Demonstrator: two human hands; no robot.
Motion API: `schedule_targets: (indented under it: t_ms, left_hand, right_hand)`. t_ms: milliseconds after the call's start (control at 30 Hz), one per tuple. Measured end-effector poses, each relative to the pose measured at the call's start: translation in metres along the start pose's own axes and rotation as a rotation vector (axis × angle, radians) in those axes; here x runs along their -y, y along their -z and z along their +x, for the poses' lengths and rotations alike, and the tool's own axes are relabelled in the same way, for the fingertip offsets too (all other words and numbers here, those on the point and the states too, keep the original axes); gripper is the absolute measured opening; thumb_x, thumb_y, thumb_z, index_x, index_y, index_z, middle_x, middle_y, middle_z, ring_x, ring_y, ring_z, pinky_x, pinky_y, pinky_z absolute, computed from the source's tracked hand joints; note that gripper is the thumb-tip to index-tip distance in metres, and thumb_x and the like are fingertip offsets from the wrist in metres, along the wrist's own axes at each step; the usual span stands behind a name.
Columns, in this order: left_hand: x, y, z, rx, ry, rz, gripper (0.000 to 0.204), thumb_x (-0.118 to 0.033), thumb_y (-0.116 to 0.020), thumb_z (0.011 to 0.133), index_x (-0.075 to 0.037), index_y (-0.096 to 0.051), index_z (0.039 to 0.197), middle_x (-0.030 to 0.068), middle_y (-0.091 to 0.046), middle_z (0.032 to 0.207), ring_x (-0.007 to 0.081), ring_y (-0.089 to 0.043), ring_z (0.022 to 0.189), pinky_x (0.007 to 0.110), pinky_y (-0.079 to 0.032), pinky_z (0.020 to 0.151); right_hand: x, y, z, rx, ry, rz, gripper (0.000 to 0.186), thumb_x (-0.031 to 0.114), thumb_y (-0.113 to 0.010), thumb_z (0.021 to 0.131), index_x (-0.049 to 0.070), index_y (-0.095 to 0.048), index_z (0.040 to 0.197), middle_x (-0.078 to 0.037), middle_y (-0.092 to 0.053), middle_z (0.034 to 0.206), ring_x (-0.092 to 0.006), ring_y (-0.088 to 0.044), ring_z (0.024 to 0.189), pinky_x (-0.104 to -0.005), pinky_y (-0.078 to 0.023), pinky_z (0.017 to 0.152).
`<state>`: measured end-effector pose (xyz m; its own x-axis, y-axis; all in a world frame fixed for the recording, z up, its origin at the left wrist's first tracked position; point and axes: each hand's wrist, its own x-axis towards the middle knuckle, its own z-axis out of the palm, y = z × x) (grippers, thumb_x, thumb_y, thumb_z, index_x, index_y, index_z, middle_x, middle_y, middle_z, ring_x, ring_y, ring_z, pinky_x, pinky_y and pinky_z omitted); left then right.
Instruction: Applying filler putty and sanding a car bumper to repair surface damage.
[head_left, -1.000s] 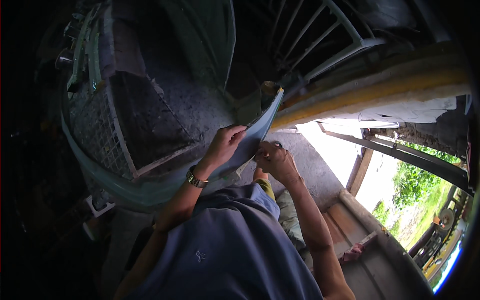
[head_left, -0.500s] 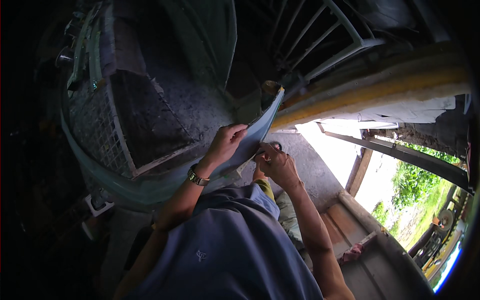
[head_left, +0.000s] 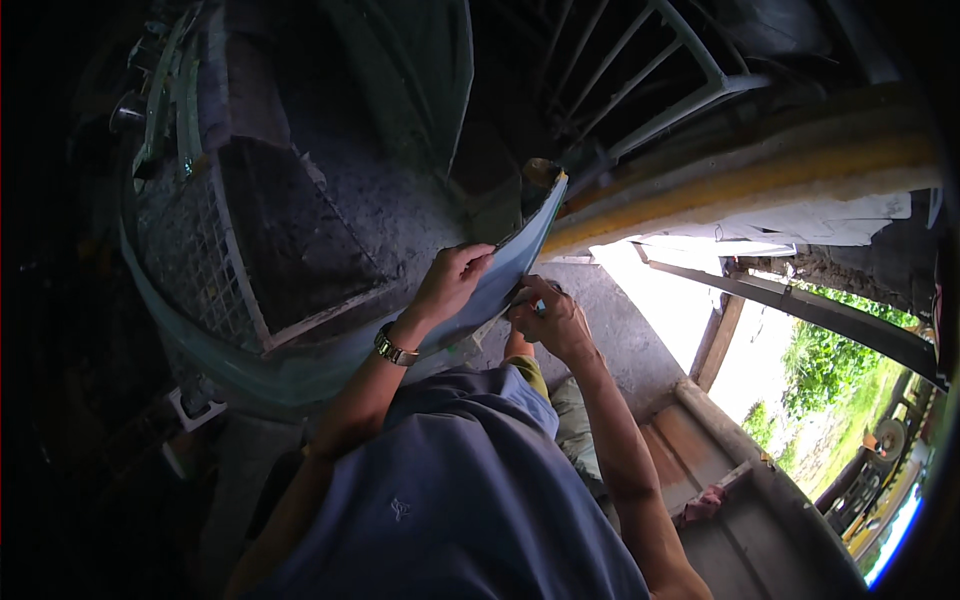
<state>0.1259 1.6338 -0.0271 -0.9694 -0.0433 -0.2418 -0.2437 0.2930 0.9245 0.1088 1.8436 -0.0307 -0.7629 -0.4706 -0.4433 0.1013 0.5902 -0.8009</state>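
Observation:
A long, curved pale blue-green panel (head_left: 512, 266) sweeps from the left side round to a narrow tip in front of me. My left hand (head_left: 452, 284), with a metal watch on its wrist, is closed over the panel's far edge, thumb and fingers together. At the near edge, close to the narrow end, my right hand (head_left: 556, 322) has its fingers curled in a pinch. A small light-blue spot shows between those fingers, but what they hold is hidden. Both hands lie close to each other across the panel's width.
A wire-mesh frame (head_left: 213, 270) and a dark sheet (head_left: 290, 240) lie inside the panel's curve. Beyond the tip runs a yellow-edged beam (head_left: 720, 197), with a metal rack (head_left: 655, 75) behind it. A bright opening is at right, above a wooden ledge (head_left: 735, 440) holding a pinkish rag (head_left: 705, 504).
My right hand has shifted slightly up along the near edge, and its fingers have changed their bend. The left hand has moved only a little; the panel looks still.

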Motion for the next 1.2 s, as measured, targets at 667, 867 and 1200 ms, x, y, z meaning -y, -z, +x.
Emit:
schedule_targets:
  t_ms: [667,867,1200]
  left_hand:
    - [0.003,-0.002,-0.002,0.0,0.003,-0.017,0.024,-0.012,-0.058,0.093,0.006,-0.062,0.108,0.0033,-0.063,0.082,0.0052,-0.05,0.073,0.023,-0.044,0.065]
    - [0.0,0.0,-0.001,-0.014,-0.025,-0.004,0.024,-0.013,-0.058,0.093,0.007,-0.062,0.108,0.0018,-0.06,0.078,0.0044,-0.048,0.07,0.022,-0.043,0.063]
    - [-0.002,0.003,-0.001,0.003,-0.016,-0.004,0.023,-0.012,-0.058,0.094,0.006,-0.062,0.107,0.0008,-0.059,0.075,0.0042,-0.046,0.067,0.023,-0.041,0.059]
  right_hand:
    - [0.007,0.002,-0.012,-0.046,0.119,-0.209,0.039,0.011,-0.06,0.08,0.011,-0.058,0.119,-0.013,-0.064,0.1,-0.0323,-0.066,0.082,-0.0409,-0.053,0.07]
    - [0.003,0.009,0.0,-0.091,0.128,-0.182,0.04,0.01,-0.059,0.08,0.012,-0.057,0.12,-0.013,-0.064,0.095,-0.0337,-0.065,0.08,-0.0411,-0.053,0.069]
    - [0.003,0.014,0.01,-0.062,0.186,-0.321,0.039,0.005,-0.056,0.079,0.011,-0.057,0.117,-0.014,-0.062,0.095,-0.0361,-0.064,0.079,-0.0443,-0.053,0.071]
